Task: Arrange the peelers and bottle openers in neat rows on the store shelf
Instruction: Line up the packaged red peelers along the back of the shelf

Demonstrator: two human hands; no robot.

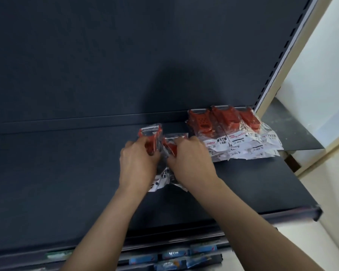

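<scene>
Left hand point(137, 163) grips a bagged peeler point(152, 136); right hand point(190, 159) grips a second peeler point(171, 146), mostly hidden under its fingers. Right of both lies a stack point(233, 130) of peelers, labels blurred.

Dark store shelf point(67, 173), row of bagged red peelers point(231, 130) at its back right corner

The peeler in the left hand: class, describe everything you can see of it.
The peeler is red plastic, sealed in a clear, shiny bag. Its wide head with a pale blade strip points toward the shelf back; the handle end is hidden under the left hand, whose fingers grip it. It sits over the dark shelf, beside a second pack held by the right hand. Whether it rests on the shelf cannot be told.
</scene>
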